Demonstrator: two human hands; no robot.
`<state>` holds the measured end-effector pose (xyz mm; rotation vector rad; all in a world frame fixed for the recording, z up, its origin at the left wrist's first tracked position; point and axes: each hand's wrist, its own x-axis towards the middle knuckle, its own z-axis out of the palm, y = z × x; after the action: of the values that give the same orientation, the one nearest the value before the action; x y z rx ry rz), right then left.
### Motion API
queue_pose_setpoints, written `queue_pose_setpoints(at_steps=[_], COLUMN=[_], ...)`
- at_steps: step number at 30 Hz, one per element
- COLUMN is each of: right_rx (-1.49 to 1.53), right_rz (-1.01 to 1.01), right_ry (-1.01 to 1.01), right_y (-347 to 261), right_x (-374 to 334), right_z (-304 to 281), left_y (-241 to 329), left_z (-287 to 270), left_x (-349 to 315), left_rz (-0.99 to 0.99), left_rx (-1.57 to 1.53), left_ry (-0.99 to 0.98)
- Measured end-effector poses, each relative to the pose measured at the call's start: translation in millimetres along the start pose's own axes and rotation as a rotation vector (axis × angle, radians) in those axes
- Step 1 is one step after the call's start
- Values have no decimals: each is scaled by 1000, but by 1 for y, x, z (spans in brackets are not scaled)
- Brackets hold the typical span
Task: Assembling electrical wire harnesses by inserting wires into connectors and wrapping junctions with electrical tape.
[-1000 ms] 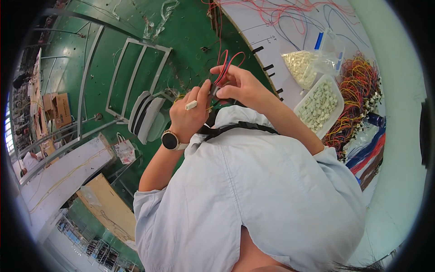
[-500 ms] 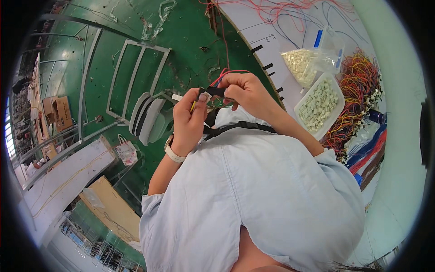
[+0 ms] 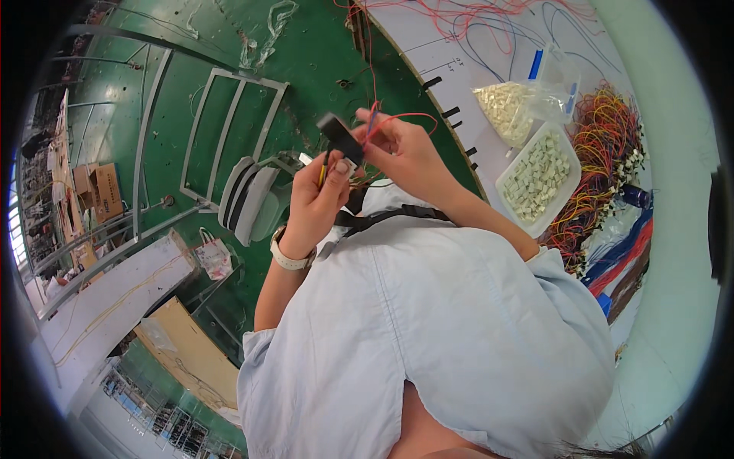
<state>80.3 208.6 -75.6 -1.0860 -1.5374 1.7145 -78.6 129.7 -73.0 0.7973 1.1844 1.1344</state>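
Left hand (image 3: pixel 315 200), fingers pinched on white connector (image 3: pixel 351 166); right hand (image 3: pixel 409 155), fingers half-curled at red wires (image 3: pixel 413 116), grip unclear, blurred black block (image 3: pixel 337 131) between. Wire ends hidden; joined or not, cannot tell. Farther right of fingers, tabletop (image 3: pixel 424 32) tray (image 3: pixel 568 191), many connectors loose.

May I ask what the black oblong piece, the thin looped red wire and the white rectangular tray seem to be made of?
Black oblong piece: perhaps matt plastic; dull dark surface, though blur leaves it open.
Thin looped red wire: probably plastic-coated; even bright colour, smooth bend.
White rectangular tray: likely smooth moulded plastic; rounded corners.
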Motion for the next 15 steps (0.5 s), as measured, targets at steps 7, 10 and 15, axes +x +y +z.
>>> queue_pose_setpoints(at_steps=[7,10,15], right_rx=[586,687,372], right_rz=[255,282,316], right_ry=[-271,-287,-510], right_y=[0,7,-1], right_x=[5,5,3], right_z=[-21,-23,-32], left_y=[0,-3,-9], left_z=[10,13,11], left_x=[-2,-4,-10], left_rz=[209,259,260], left_rx=[717,743,675], left_ry=[91,130,207])
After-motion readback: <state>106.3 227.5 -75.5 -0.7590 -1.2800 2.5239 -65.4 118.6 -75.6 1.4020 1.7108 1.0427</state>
